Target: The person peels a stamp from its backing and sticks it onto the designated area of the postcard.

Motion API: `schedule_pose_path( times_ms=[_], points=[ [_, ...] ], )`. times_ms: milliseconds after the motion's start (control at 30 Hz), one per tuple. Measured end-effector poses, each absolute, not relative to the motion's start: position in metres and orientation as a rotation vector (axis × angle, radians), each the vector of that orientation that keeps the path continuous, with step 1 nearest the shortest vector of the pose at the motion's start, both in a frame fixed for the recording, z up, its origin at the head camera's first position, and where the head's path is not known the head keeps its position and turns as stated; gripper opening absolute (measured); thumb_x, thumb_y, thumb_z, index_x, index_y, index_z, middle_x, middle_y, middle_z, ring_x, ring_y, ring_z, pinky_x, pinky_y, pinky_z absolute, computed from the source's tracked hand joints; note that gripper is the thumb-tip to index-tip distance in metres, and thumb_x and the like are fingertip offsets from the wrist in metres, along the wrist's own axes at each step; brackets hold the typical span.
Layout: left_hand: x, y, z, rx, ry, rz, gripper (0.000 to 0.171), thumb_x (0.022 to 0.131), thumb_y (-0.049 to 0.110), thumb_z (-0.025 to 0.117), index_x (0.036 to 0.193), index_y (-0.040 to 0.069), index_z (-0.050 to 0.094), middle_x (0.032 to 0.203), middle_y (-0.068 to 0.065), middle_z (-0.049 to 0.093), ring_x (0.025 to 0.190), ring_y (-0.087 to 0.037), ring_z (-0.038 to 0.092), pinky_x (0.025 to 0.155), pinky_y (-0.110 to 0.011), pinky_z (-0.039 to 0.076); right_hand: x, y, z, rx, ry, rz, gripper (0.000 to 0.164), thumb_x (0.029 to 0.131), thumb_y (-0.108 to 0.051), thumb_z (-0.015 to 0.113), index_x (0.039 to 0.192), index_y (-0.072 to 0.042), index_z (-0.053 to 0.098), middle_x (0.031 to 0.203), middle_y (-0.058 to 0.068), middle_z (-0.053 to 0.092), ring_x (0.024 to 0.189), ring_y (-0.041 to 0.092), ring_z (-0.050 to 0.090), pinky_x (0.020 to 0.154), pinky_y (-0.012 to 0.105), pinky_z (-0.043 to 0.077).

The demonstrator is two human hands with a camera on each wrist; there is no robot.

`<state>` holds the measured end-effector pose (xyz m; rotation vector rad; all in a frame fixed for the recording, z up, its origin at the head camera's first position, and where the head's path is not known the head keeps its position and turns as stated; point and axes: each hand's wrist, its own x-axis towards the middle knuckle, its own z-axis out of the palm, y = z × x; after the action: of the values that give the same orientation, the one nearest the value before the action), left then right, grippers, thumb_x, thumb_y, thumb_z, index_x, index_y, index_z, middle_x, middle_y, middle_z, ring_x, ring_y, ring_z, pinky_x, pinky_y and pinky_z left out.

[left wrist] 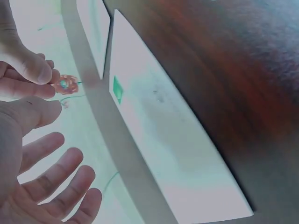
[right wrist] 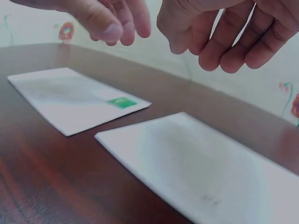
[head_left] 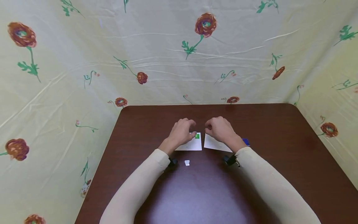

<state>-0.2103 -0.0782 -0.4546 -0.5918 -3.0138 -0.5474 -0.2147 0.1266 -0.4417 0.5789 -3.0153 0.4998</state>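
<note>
Two white envelopes lie side by side on the table with a narrow gap between them. The left envelope [left wrist: 159, 135] carries a green stamp [right wrist: 122, 102] in its corner. Above it hovers my left hand [head_left: 181, 132], fingers spread and relaxed, holding nothing. Over the right envelope [right wrist: 201, 158] is my right hand [head_left: 221, 129], its thumb and forefinger tips together and the other fingers loosely bent. I cannot tell whether something small is between those tips. In the left wrist view the right hand [left wrist: 23, 65] comes close to the left thumb.
A small white paper scrap [head_left: 187, 162] lies on the brown table [head_left: 195, 193], nearer to me. Something flat and blue [head_left: 245, 142] shows beside my right wrist, partly hidden. A flowered curtain [head_left: 162, 46] surrounds the table at the back and sides.
</note>
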Motion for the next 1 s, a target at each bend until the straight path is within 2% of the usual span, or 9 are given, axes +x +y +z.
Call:
schedule_pose_path(
  times_ms=[233,567,733,1000],
  points=[
    [-0.209,-0.073,-0.443,-0.644,-2.988,-0.521,0.052,0.090,0.036,0.073,0.136,0.016,0.061,0.139,-0.006,0.059,0.126,-0.027,0.054,0.107,-0.044,0.045,-0.213,0.144,-0.420,0.544,-3.039,0.488,0.031,0.088,-0.025,0.076,0.113,-0.007,0.075,0.103,0.009,0.075,0.081,0.021,0.068,0.071,0.038,0.058],
    [-0.211,-0.066,-0.438,-0.751,-2.959,-0.401,0.060,0.090,0.039,0.073,0.142,0.014,0.056,0.144,-0.005,0.057,0.139,-0.024,0.047,0.117,-0.049,0.032,-0.209,0.168,-0.395,0.544,-3.041,0.416,0.034,0.089,-0.028,0.074,0.114,-0.005,0.075,0.102,0.010,0.076,0.086,0.025,0.071,0.077,0.044,0.057],
    [-0.209,-0.060,-0.442,-0.792,-2.985,-0.374,0.062,0.091,0.039,0.072,0.144,0.013,0.053,0.148,-0.004,0.055,0.143,-0.027,0.043,0.118,-0.054,0.029,-0.207,0.180,-0.392,0.559,-3.048,0.386,0.033,0.088,-0.026,0.074,0.114,-0.005,0.075,0.106,0.012,0.076,0.091,0.028,0.072,0.080,0.046,0.057],
    [-0.209,-0.047,-0.455,-0.886,-2.998,-0.340,0.060,0.090,0.035,0.073,0.143,0.013,0.055,0.146,-0.001,0.057,0.143,-0.026,0.043,0.116,-0.056,0.032,-0.203,0.198,-0.398,0.525,-3.096,0.372,0.030,0.088,-0.018,0.075,0.114,-0.003,0.075,0.111,0.017,0.074,0.091,0.031,0.072,0.081,0.047,0.058]
  ],
)
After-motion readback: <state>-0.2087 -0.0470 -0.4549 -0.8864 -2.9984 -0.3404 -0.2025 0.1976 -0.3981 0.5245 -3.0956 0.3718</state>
